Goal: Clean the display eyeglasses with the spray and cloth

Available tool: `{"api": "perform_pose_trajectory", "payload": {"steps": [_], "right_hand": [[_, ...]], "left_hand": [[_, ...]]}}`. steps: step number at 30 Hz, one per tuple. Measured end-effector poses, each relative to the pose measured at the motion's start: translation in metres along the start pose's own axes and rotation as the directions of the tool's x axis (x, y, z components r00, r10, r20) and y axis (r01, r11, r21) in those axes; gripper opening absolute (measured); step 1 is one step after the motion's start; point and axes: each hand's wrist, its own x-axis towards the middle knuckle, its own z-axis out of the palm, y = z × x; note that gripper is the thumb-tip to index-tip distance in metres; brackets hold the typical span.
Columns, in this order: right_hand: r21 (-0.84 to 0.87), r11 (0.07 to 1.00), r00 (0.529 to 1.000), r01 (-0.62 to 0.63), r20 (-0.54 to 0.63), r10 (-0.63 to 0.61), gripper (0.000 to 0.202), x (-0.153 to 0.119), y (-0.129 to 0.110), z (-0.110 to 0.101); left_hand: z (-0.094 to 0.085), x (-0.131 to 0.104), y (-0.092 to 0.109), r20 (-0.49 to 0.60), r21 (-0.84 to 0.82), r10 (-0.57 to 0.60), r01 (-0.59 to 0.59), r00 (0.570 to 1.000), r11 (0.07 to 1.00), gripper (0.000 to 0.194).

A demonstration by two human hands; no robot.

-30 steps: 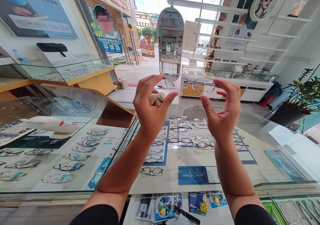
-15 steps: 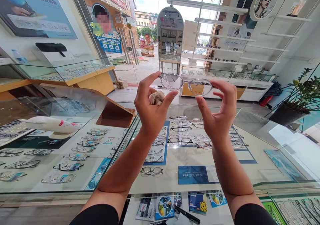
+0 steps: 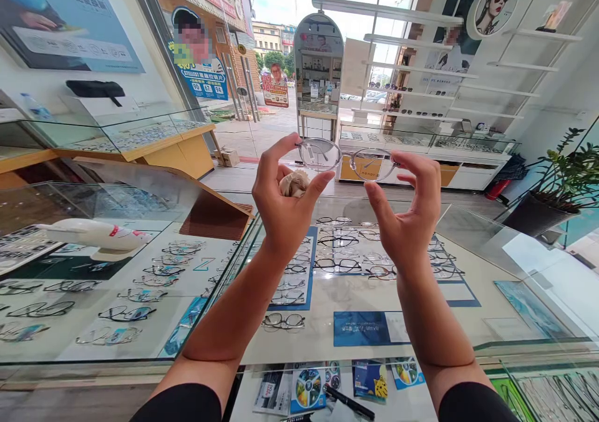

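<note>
A pair of eyeglasses [image 3: 344, 159] with a thin clear frame is held up above the glass counter, tilted a little down to the right. My left hand [image 3: 283, 200] grips its left end between thumb and forefinger. Tucked in the same palm is a crumpled beige cloth [image 3: 296, 183], held by the curled fingers. My right hand [image 3: 407, 206] grips the other end near the hinge, its thumb below the lens. The temples are mostly hidden behind the lenses and hands.
Below is a glass display case [image 3: 309, 341] with rows of eyeglasses. A blue leaflet [image 3: 361, 328] lies inside. Nearer me are brochures [image 3: 309, 387] and a black pen [image 3: 349, 402]. A white rocket-shaped object [image 3: 96, 233] rests on the left counter. An arched mirror [image 3: 319, 66] stands beyond.
The eyeglasses have tilted slightly and their right end has shifted a little to the left with my right hand. My left hand is almost still.
</note>
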Motion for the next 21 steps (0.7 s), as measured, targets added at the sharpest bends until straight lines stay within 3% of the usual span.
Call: {"api": "perform_pose_trajectory", "payload": {"steps": [6, 21], "right_hand": [[-0.001, 1.000, 1.000, -0.007, 0.008, 0.007, 0.038, 0.0004, -0.0006, -0.0004], [0.064, 0.997, 0.997, -0.053, 0.051, 0.050, 0.045, -0.0018, 0.0008, -0.0005]], "left_hand": [[0.0000, -0.0007, -0.0023, 0.027, 0.011, 0.045, -0.046, 0.999, 0.999, 0.055], [0.0032, -0.0033, -0.0082, -0.056, 0.063, 0.163, -0.159, 0.985, 0.985, 0.059]]}}
